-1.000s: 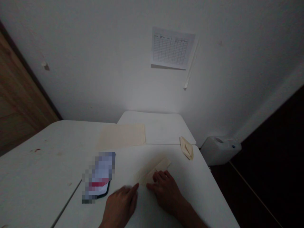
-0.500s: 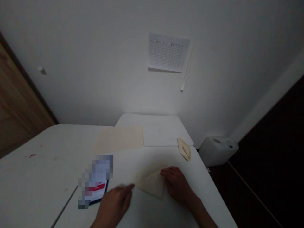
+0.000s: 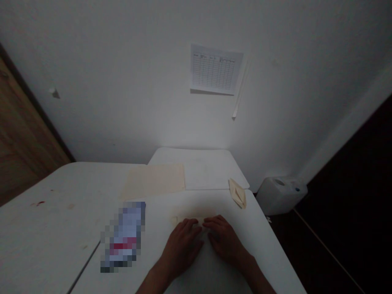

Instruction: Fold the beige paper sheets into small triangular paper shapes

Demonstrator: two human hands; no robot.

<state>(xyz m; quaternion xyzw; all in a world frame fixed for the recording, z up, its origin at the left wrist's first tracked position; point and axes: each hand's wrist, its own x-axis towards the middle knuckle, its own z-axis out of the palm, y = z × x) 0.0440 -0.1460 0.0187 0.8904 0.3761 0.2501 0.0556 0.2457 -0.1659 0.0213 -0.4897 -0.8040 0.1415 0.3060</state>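
Observation:
A folded cream paper [image 3: 193,218] lies on the white table, largely covered by my hands, with just its far edge and left end showing. My left hand [image 3: 184,244] is over its left part, fingers bent and pressed to the far edge. Close beside it, my right hand [image 3: 225,239] curls its fingers onto the right part of the same paper. Both thumbs are tucked on the near side. Another folded cream paper [image 3: 237,193], smaller-looking and with raised flaps, rests near the table's right edge.
A flat cream sheet [image 3: 154,179] lies at the back. A blurred-out phone [image 3: 125,232] is left of my hands. A white plastic container [image 3: 281,196] stands beyond the right edge. Behind, a printed table sheet [image 3: 216,70] hangs on the wall.
My left hand has moved right and forward from beside the phone onto the paper, near my right hand. The paper showed as a pointed shape before; now mostly its far strip shows.

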